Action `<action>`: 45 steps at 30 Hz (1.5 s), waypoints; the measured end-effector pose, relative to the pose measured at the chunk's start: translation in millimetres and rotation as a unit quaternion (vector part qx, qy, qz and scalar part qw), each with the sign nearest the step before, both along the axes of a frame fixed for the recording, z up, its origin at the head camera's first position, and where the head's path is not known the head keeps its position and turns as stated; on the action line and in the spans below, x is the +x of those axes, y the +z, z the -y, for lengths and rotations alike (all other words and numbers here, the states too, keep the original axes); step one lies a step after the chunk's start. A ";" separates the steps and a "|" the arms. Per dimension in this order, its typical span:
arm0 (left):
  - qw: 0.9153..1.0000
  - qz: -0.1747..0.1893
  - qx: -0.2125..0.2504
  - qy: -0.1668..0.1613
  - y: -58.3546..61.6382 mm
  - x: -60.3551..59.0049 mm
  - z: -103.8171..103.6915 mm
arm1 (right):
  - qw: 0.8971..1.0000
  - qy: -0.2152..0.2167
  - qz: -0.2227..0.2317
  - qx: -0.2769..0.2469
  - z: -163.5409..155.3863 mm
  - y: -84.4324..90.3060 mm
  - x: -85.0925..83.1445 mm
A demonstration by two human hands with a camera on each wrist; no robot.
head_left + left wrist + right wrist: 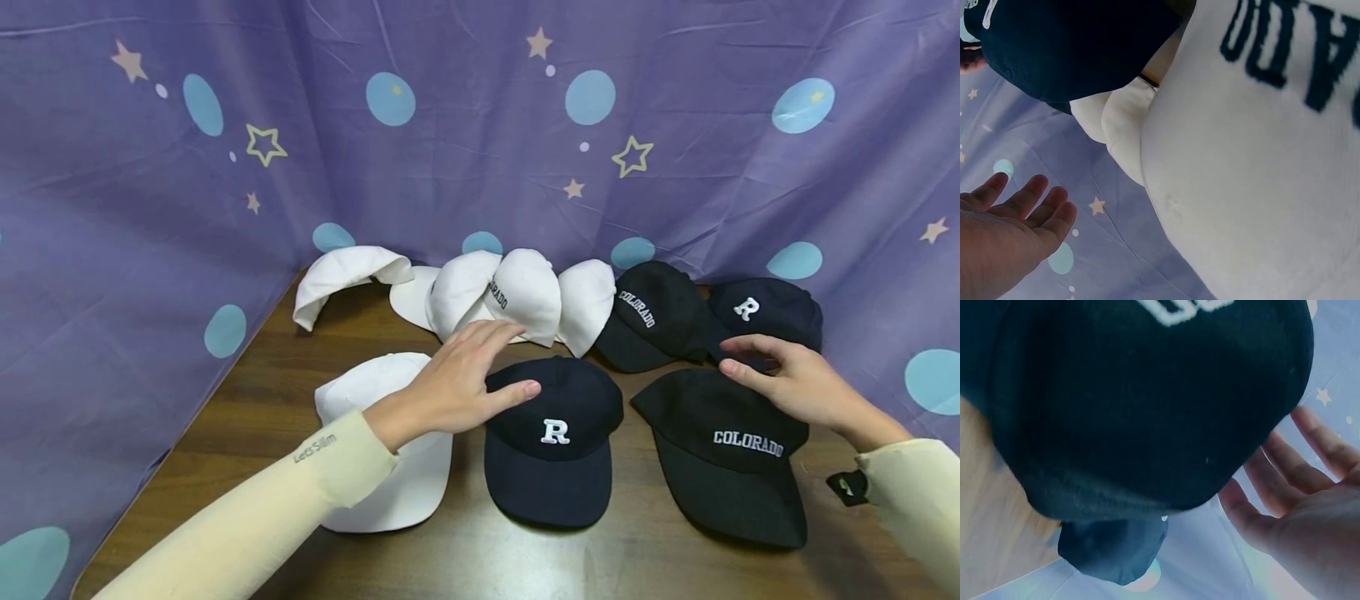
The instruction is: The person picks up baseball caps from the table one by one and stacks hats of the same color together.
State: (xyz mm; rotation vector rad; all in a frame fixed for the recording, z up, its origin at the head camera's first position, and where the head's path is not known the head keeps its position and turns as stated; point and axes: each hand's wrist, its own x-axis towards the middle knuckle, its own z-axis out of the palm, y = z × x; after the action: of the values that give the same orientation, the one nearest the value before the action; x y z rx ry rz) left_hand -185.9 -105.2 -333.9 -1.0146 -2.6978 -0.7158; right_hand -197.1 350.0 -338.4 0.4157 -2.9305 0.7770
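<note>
We find three caps in the nearest row on the wooden table: a white cap to the left, a navy R cap in the middle, and a black COLORADO cap to the right. The left hand lies over the gap between the white cap and the navy R cap, fingers straight and relaxed, fingertips at the navy crown's left edge; whether they press it we cannot tell. The right hand hovers at the rear of the black COLORADO cap's crown, fingers loosely extended, gripping nothing. The wrist views confirm both palms open.

We judge these caps light and soft in the crown, with a stiffer brim; the brim or the crown top would give the surest hold, and the fabric should not slip.

Farther back, a row of white caps, a second black COLORADO cap and a second navy R cap rest against a purple curtain printed with stars and blue dots, which encloses the table.
</note>
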 end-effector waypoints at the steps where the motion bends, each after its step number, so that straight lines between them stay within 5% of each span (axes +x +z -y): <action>1: 1.000 0.002 0.000 0.002 0.4 0.0 0.6 | 1.000 0.002 -0.003 -0.002 1.6 -0.4 0.8; 17: 0.999 0.001 0.002 0.048 11.6 -8.4 27.2 | 0.999 0.005 -0.027 -0.020 17.9 -5.1 8.0; 45: 0.984 0.018 0.023 0.175 31.2 -45.6 104.8 | 0.999 0.023 -0.029 -0.040 32.6 -7.4 18.5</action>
State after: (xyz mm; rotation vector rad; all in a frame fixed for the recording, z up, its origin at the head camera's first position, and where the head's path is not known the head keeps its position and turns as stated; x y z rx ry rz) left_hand -231.6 -210.0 -302.7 -0.4974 -2.7682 -0.7244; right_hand -178.7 317.4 -345.8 0.4926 -2.8356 0.8695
